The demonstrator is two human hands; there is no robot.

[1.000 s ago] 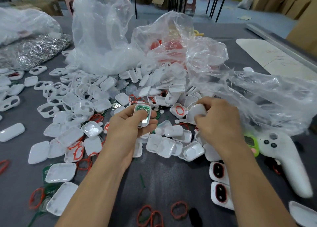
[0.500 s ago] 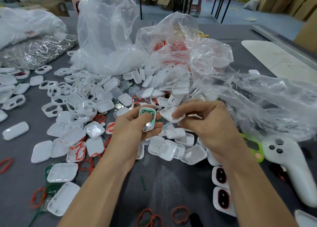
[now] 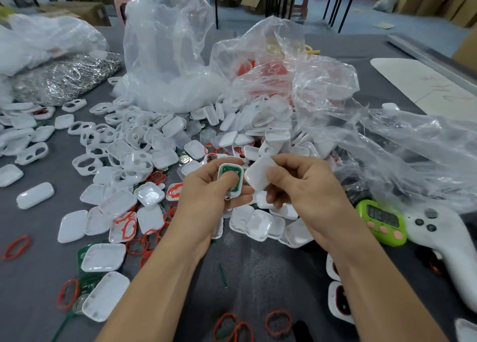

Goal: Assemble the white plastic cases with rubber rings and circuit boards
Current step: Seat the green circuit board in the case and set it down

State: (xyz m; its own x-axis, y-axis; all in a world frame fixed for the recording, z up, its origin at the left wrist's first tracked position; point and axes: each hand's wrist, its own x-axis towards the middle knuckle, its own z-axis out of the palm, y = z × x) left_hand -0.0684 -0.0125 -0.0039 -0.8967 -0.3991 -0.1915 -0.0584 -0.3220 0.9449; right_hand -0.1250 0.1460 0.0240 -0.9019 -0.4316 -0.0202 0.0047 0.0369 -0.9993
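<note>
Two hands work at centre frame, above the grey table (image 3: 258,277). Your left hand (image 3: 206,197) grips a white case (image 3: 237,188) with a green board (image 3: 229,170) seated in it. The thumb presses on the board's face and the fingers curl behind the shell. Your right hand (image 3: 312,187) pinches a plain white cover (image 3: 258,175) between the thumb and curled fingers. The cover is tilted, with its near edge just beside the case's right edge; whether the two touch cannot be told.

Both parts are held clear of the table, in front of the pile (image 3: 144,158) of loose white shells that spreads across the centre and left of frame. Red rings (image 3: 278,322) lie on the table at bottom centre, with more at lower left among the shells.

Clear bags (image 3: 165,57) stand crumpled behind the pile, across the upper half and down the right side. A bag of silvery metal parts (image 3: 64,78) lies at upper left. A green timer (image 3: 380,223) sits at right, just beside a white controller (image 3: 444,243). Two closed units (image 3: 340,303) with red-rimmed openings lie at lower right, partly behind your right forearm.
</note>
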